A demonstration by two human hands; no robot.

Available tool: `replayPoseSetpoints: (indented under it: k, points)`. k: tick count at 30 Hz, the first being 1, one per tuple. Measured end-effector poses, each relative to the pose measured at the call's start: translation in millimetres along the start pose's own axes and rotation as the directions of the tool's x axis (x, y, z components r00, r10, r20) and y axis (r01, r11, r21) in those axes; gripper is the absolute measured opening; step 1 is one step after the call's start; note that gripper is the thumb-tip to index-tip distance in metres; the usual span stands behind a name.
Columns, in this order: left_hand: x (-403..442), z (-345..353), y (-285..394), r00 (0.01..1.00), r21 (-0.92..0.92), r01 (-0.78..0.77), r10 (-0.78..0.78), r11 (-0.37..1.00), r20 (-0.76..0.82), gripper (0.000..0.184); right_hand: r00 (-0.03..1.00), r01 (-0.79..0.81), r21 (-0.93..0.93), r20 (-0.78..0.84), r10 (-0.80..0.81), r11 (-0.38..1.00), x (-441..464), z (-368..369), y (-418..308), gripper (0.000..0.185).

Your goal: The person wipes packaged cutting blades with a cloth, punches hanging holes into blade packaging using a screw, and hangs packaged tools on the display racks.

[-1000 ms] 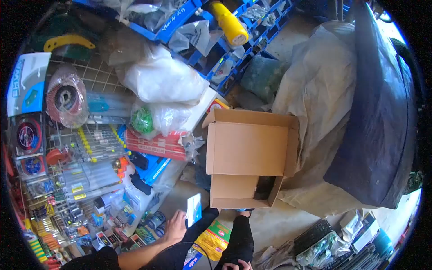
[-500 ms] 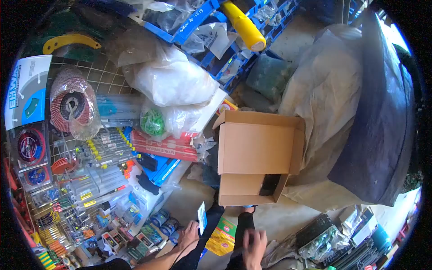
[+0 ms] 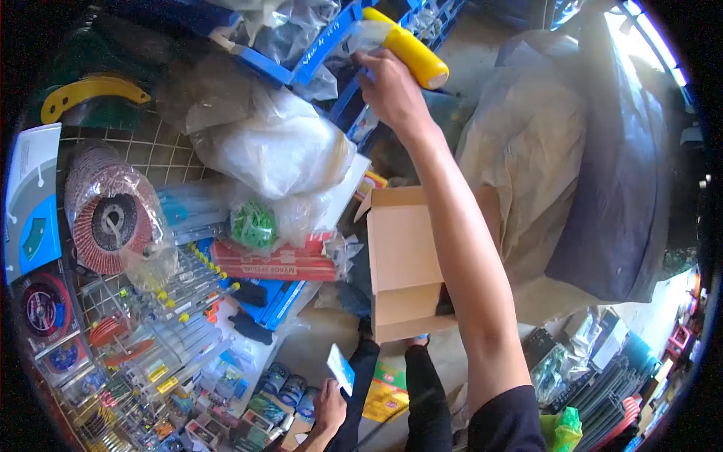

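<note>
My right hand (image 3: 393, 92) reaches up to the blue bins (image 3: 320, 53) at the top, its fingers curled at a clear plastic bag (image 3: 370, 35) at a bin's front. Just right of these fingers lies a yellow cylinder (image 3: 416, 59). Low in the view, my left hand (image 3: 330, 408) is closed on a thin, flat, white-and-blue card (image 3: 341, 370), held tilted above my legs. My right forearm covers part of an open cardboard box (image 3: 403, 248), which has a dark piece inside it.
To the left, a wire rack (image 3: 162, 143) carries flap discs (image 3: 113, 218) and several packaged tools. A stuffed white plastic bag (image 3: 275, 143) and red packs (image 3: 275, 260) lie beside it. Grey-beige sheeting (image 3: 520, 143) hangs at right. Below stands a yellow-and-green pack (image 3: 385, 401).
My right hand has gone from low near my legs up to the blue bins, and the plastic bag there has shifted upward. My left hand still holds the card.
</note>
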State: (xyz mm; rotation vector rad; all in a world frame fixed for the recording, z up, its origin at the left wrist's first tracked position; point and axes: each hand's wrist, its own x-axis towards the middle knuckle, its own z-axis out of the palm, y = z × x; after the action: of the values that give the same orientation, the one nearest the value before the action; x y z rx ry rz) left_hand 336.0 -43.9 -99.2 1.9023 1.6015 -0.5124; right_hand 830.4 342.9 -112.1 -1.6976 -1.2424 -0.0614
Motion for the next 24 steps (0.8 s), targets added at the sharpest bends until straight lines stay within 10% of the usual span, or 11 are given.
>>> replayPoseSetpoints:
  k: [6, 14, 24]
  points:
    - [3.7, -8.3, 3.8, 1.000, -0.027, -0.019, 0.019, 0.999, -0.022, 0.007, 0.923, -0.184, -0.266, 0.285, 0.260, 0.946, 19.7, 5.7, -21.8, 0.023]
    - [3.7, -10.1, 6.4, 0.992, -0.060, -0.067, 0.073, 0.996, 0.101, 0.007, 0.787, 0.233, -0.463, 0.606, 0.114, 0.855, 45.4, 32.3, -31.4, 0.016]
    - [-1.1, -0.7, 7.7, 0.999, -0.046, -0.053, 0.053, 0.998, -0.008, 0.003, 0.886, 0.201, -0.715, 0.424, 0.186, 0.670, 27.2, 68.6, -47.2, 0.022]
